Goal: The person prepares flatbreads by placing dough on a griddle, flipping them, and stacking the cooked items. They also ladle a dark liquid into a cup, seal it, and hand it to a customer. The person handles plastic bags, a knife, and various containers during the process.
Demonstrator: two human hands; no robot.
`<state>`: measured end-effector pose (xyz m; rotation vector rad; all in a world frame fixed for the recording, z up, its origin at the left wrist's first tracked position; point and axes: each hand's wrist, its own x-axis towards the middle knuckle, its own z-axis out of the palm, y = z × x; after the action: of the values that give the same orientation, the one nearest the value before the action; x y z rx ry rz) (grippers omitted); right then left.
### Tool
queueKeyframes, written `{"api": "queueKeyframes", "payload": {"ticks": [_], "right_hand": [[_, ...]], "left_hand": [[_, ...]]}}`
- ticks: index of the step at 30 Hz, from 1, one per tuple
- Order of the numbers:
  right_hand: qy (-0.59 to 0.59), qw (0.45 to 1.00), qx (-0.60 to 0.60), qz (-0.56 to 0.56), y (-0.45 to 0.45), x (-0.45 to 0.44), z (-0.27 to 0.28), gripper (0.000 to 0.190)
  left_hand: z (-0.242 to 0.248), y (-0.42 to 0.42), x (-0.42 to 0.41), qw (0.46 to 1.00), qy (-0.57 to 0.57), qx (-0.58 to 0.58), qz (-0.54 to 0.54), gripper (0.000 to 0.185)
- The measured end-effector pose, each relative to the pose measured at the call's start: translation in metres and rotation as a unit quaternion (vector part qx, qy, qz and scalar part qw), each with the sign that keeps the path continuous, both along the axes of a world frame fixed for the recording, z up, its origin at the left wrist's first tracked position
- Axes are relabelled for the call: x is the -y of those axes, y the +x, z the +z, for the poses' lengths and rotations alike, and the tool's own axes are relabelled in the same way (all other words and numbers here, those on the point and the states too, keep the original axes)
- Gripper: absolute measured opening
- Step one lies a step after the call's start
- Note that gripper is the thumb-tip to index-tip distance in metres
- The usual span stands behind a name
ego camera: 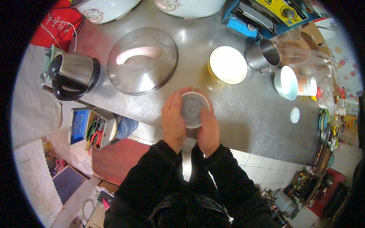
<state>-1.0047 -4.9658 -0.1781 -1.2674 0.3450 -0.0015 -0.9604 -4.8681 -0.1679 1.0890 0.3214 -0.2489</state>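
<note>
Between my two palms is a small round white tub (195,110), seen from above. Its rim is white and the middle is grey with rings; I cannot tell whether that is a lid or the inside. My left hand (174,119) wraps its left side. On the right side, my right hand (209,128) grips it with the thumb over the rim. The tub is above the front edge of a stainless steel table (191,57). A wide metal pot lid (137,77) with a pale pink handle lies beyond my left hand. Past my right hand sits a cream enamel bowl (227,65).
An electric kettle (77,68) stands at the left edge. Rightward are a metal mug (261,54), a pale blue bowl (286,82), a white jar (308,87) and a small white lid (295,115). A portable gas stove (273,17) is far right; an open toolbox (99,128) is below left.
</note>
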Motion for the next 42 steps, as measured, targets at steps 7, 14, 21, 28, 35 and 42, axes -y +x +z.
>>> {"api": "queueKeyframes", "payload": {"ticks": [7,14,21,28,35,42], "right_hand": [[-0.028,0.991,0.031,0.126,-0.001,0.024,-0.008,0.108],[-0.053,0.978,0.005,0.203,-0.010,0.042,-0.032,0.109],[-0.060,0.958,-0.007,0.281,-0.006,0.033,0.018,0.089],[-0.107,0.899,0.046,0.422,-0.016,-0.028,0.070,0.086],[-0.131,0.827,0.130,0.531,-0.023,-0.158,0.129,0.083],[-0.148,0.786,0.059,0.597,0.008,-0.288,0.140,0.063]], "left_hand": [[-0.017,-0.003,-0.007,0.997,-0.072,-0.020,0.020,0.047],[-0.045,-0.039,-0.018,0.977,0.137,0.145,-0.081,0.076],[-0.014,-0.051,-0.030,0.959,0.248,0.117,-0.065,0.071],[0.074,-0.097,-0.111,0.946,0.296,0.125,0.038,0.080],[0.117,-0.157,-0.246,0.914,0.358,0.134,0.132,0.079],[0.136,-0.200,-0.384,0.868,0.414,0.081,0.262,0.079]]}}
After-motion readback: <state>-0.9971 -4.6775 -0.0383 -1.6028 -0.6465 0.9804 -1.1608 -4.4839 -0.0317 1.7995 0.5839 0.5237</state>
